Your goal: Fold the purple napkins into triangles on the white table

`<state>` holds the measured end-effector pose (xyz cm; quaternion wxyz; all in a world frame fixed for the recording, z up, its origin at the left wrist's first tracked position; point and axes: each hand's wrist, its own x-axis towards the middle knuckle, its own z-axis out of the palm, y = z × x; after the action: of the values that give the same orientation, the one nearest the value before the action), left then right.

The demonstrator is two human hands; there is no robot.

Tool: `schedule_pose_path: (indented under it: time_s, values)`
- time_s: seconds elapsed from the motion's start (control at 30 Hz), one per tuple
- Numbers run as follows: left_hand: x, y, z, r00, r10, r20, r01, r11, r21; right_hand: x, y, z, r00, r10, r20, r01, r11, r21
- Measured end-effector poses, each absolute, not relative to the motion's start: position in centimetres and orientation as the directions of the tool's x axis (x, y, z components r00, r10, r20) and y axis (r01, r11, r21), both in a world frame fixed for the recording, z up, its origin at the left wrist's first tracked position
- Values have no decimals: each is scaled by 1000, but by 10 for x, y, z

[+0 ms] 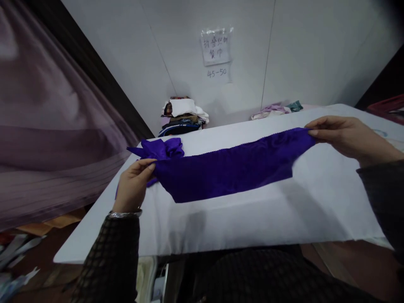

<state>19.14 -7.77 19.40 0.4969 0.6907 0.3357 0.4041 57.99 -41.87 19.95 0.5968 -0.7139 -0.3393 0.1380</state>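
A shiny purple cloth napkin [227,170] is stretched between my hands above the white table, its long upper edge pulled nearly straight. My left hand [131,185] pinches the upper left corner between thumb and fingers. At the opposite corner, higher in the view, my right hand [350,136] pinches the cloth the same way. The lower edge hangs free, and the napkin looks like a long, narrow strip. Just behind my left hand lies a crumpled heap of the same purple cloth [162,148], partly hidden by that hand and the napkin.
The white-covered table [252,227] stands against a pale wall. At its back are a stack of folded fabrics [183,118] and a lower pile of lilac and green cloth [274,110]. A handwritten sign [217,48] hangs above. A purplish curtain [57,118] drapes along the left.
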Motion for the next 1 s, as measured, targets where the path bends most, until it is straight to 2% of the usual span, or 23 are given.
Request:
schedule_pose_path:
  time_s: [0.1, 0.2, 0.27, 0.37, 0.5, 0.6, 0.83, 1.0]
  values:
    - [205, -69, 168, 479, 865, 150, 124, -236, 964, 586, -419, 181, 713, 693, 108, 282, -142, -949]
    - [226, -55, 126, 510, 859, 34, 262, -193, 945, 599, -408, 145, 692, 722, -17, 230, -242, -943]
    - [244, -46, 96, 478, 877, -40, 429, -194, 882, 609, -396, 114, 694, 714, -88, 191, -300, -935]
    - [270, -35, 56, 433, 898, -76, 526, -184, 830, 623, -375, 66, 742, 654, -144, 152, -373, -915]
    - [299, -22, 25, 384, 921, -70, 607, -195, 770, 639, -350, 17, 803, 593, -70, 241, -429, -871]
    - [313, -12, 11, 363, 931, -38, 649, -224, 728, 653, -336, -5, 825, 565, 18, 366, -511, -778]
    - [327, 6, -6, 356, 934, 10, 718, -281, 637, 669, -318, -28, 841, 533, 86, 448, -600, -663]
    - [330, 4, -6, 379, 925, 29, 757, -327, 566, 662, -314, -34, 816, 559, 144, 554, -687, -471]
